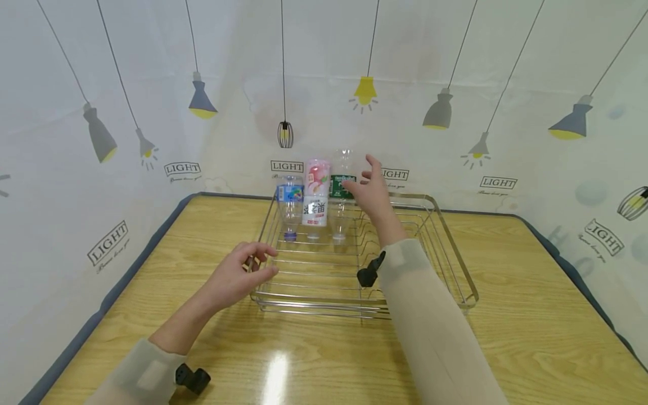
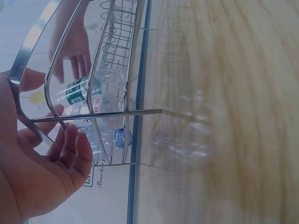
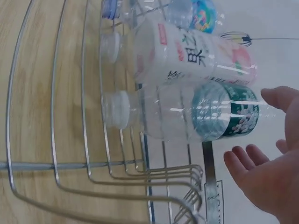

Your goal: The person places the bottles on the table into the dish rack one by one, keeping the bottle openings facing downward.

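Note:
Three plastic bottles stand upside down, caps lowest, at the back of a wire dish rack. Leftmost is a clear bottle with a blue label and a purple-blue cap. Beside it is a pink and white peach-print bottle. The clear bottle with a green label is on the right. My right hand is around that bottle's right side near its raised base, thumb and fingers spread apart. At the rack's left rim, my left hand has loosely bent fingers, with a gap between thumb and fingers.
The rack sits on a wood-grain table. Bent wire dividers rise in its right part. A lamp-print backdrop stands close behind the rack and wraps both sides. Each sleeve carries a black wrist device.

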{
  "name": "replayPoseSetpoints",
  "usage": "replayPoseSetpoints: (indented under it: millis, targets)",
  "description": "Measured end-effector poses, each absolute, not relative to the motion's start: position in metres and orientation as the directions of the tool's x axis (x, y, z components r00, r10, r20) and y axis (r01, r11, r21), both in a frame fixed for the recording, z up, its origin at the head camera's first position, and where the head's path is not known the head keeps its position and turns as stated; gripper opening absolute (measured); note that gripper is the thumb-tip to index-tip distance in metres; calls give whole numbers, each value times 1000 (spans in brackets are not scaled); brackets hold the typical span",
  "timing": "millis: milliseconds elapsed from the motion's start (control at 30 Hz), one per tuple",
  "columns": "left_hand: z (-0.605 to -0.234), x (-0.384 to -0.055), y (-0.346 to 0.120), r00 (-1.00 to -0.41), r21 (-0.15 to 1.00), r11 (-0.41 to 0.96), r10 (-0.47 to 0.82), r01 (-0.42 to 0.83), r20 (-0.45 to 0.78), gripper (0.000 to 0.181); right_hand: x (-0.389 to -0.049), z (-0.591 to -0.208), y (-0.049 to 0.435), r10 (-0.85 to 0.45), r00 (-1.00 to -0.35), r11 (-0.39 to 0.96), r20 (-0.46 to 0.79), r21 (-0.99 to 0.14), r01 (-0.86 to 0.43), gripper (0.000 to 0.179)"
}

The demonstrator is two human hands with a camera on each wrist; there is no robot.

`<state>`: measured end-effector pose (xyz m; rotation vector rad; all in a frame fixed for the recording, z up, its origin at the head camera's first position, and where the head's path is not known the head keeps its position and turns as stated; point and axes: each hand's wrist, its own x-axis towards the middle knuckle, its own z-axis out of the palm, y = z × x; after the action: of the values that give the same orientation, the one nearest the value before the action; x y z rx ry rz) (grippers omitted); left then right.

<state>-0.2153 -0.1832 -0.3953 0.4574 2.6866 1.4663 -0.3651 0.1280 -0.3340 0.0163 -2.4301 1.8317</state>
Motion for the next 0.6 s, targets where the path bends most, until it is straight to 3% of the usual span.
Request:
replayPoseSetpoints:
  millis: [233,600]
  targets:
    - [-396,-214,-185,-959,820,529,271,221,83,36,-359,-314,123,115,-980,194,161,-971,-137,83]
    - [-391,-211,-189,-961,799,564,271,207,58,43,-312,-262,139,2,-964,133,267,-955,-264,67]
